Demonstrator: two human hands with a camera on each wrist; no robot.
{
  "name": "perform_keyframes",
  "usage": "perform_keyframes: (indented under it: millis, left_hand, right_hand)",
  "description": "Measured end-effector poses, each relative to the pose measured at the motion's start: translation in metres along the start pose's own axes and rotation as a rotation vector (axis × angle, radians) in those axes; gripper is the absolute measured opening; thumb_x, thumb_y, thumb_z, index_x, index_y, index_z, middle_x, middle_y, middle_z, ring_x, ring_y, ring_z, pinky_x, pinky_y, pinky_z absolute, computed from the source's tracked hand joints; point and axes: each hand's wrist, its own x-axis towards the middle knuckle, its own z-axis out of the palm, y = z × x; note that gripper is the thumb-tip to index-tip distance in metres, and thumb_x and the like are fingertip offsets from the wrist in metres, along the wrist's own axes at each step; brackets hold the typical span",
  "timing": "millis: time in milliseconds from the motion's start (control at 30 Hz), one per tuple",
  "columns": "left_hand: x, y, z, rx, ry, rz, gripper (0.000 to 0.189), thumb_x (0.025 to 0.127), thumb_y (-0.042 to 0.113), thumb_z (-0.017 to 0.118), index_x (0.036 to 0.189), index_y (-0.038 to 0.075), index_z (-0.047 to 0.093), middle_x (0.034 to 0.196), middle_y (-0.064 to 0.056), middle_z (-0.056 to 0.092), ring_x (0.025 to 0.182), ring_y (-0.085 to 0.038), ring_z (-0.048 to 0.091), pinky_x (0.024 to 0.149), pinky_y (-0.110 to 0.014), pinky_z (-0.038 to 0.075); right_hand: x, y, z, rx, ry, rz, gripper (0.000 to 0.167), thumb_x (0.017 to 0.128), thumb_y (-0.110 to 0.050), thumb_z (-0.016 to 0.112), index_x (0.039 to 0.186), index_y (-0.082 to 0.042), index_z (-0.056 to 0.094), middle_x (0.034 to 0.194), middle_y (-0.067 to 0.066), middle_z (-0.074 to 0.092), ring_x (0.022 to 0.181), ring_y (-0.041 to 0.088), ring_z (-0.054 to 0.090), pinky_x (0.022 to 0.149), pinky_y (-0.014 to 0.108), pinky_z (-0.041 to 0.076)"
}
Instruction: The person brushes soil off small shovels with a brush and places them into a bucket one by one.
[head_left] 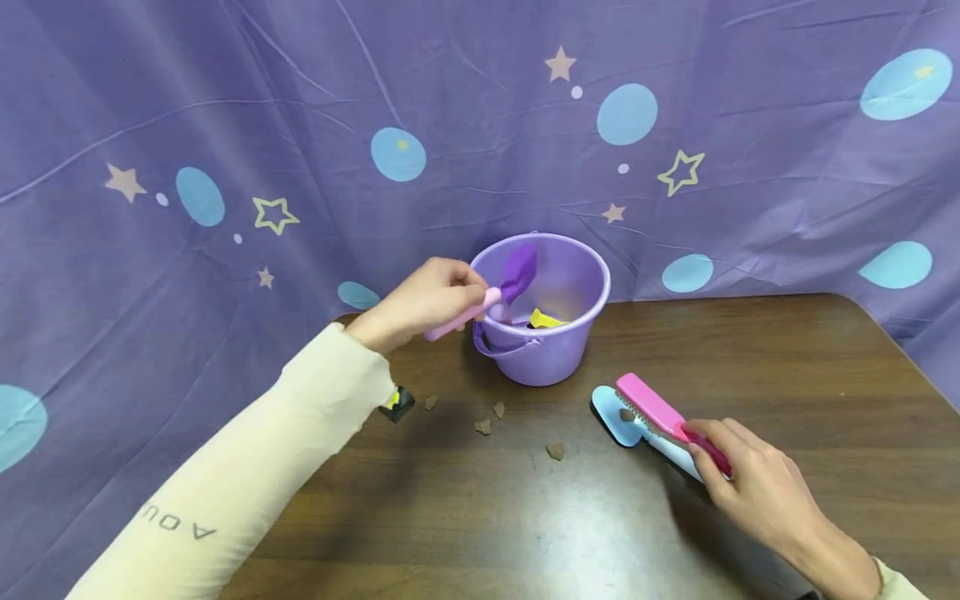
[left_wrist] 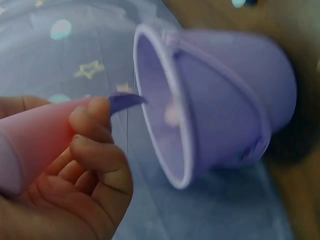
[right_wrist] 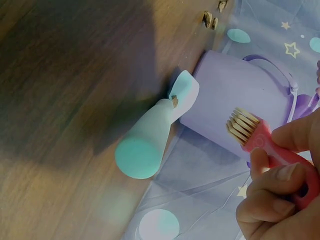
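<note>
My left hand (head_left: 433,296) pinches the pink handle of a small toy shovel (head_left: 519,271), its purple blade over the mouth of a purple bucket (head_left: 553,360). A yellow piece (head_left: 546,320) lies inside the bucket. In my right hand (head_left: 765,479) I grip a pink brush (head_left: 651,402) by its handle, bristles facing down. Below the brush, a light blue shovel (head_left: 617,427) lies on the table, with a brown chip (head_left: 627,414) on its blade. The right wrist view shows the bristles (right_wrist: 242,126) apart from that shovel.
Several brown chips (head_left: 555,451) lie scattered on the wooden table (head_left: 480,517). A small black and yellow thing (head_left: 401,405) sits beside my left sleeve, partly covered by it. Behind the table hangs a purple curtain (head_left: 480,100) with stars and blue ovals.
</note>
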Motion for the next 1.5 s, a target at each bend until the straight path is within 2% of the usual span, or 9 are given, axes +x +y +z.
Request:
perform_keyframes:
  millis: [167,367,567,800,867,1033,1167,1333,1500]
  left_hand:
    - [0.022,0.014,-0.012,0.22,-0.029,-0.003,0.018,0.087,0.021,0.059,0.087,0.005,0.067,0.067,-0.002,0.056,0.053,-0.011,0.045,0.047,-0.025,0.035]
    - [0.043,0.028,-0.012,0.507,-0.026,0.058,0.016,0.085,0.027,0.068,0.083,0.011,0.069,0.082,-0.001,0.064,0.08,-0.019,0.055,0.071,-0.032,0.045]
    - [0.055,0.04,-0.003,0.731,-0.005,0.036,0.014,0.082,0.028,0.071,0.085,0.015,0.066,0.09,-0.003,0.064,0.087,-0.025,0.058,0.077,-0.042,0.047]
    - [0.069,0.049,0.022,0.984,0.02,0.082,0.028,0.084,0.025,0.067,0.108,0.011,0.061,0.109,-0.01,0.063,0.1,-0.034,0.06,0.077,-0.048,0.051]
    - [0.073,0.048,0.031,1.017,0.04,0.101,0.027,0.085,0.026,0.066,0.108,0.012,0.063,0.11,-0.009,0.064,0.099,-0.033,0.062,0.076,-0.047,0.052]
    - [0.084,0.041,0.06,1.052,0.054,0.161,0.02,0.088,0.016,0.06,0.106,0.014,0.066,0.108,-0.006,0.067,0.096,-0.029,0.064,0.075,-0.043,0.054]
    - [0.094,0.035,0.078,1.038,0.066,0.151,0.021,0.089,0.01,0.057,0.106,0.017,0.067,0.107,-0.003,0.067,0.095,-0.027,0.065,0.073,-0.042,0.054]
    - [0.101,0.031,0.088,1.001,0.043,0.11,0.02,0.085,0.011,0.061,0.103,0.018,0.067,0.107,-0.002,0.067,0.095,-0.026,0.064,0.073,-0.042,0.053]
    - [0.104,0.032,0.087,0.975,0.019,0.062,0.02,0.085,0.012,0.06,0.103,0.017,0.066,0.109,-0.003,0.066,0.098,-0.026,0.063,0.076,-0.043,0.053]
  right_hand:
    - [0.001,-0.002,0.002,0.002,-0.014,0.007,0.033,0.075,-0.009,0.072,0.106,-0.02,0.067,0.085,-0.015,0.057,0.064,0.006,0.047,0.051,0.032,0.039]
    - [-0.002,-0.002,0.004,0.009,-0.018,0.011,0.033,0.074,-0.008,0.073,0.105,-0.018,0.067,0.086,-0.013,0.059,0.065,0.006,0.047,0.052,0.03,0.039]
    - [-0.003,-0.002,0.006,0.016,-0.014,0.011,0.033,0.074,-0.008,0.073,0.105,-0.019,0.067,0.085,-0.012,0.057,0.064,0.006,0.047,0.051,0.031,0.04]
    - [-0.004,-0.005,0.012,0.02,-0.01,0.018,0.033,0.074,-0.009,0.073,0.104,-0.02,0.067,0.083,-0.015,0.055,0.063,0.005,0.045,0.051,0.03,0.037]
    - [-0.005,-0.005,0.012,0.021,-0.012,0.018,0.034,0.073,-0.009,0.073,0.105,-0.02,0.067,0.084,-0.015,0.055,0.064,0.005,0.045,0.051,0.03,0.038]
    - [-0.009,-0.003,0.007,0.019,0.0,0.027,0.036,0.072,-0.008,0.074,0.105,-0.021,0.067,0.084,-0.015,0.055,0.064,0.004,0.045,0.051,0.029,0.036]
    - [-0.011,0.0,0.004,0.017,-0.005,0.034,0.035,0.072,-0.008,0.073,0.105,-0.02,0.067,0.085,-0.013,0.057,0.064,0.004,0.045,0.051,0.029,0.036]
    - [-0.011,0.002,0.004,0.016,-0.01,0.041,0.034,0.073,-0.009,0.073,0.104,-0.02,0.068,0.085,-0.014,0.056,0.063,0.004,0.045,0.05,0.027,0.036]
    - [-0.011,0.002,0.004,0.026,-0.013,0.042,0.034,0.074,-0.008,0.073,0.105,-0.02,0.067,0.083,-0.014,0.054,0.062,0.003,0.042,0.049,0.025,0.032]
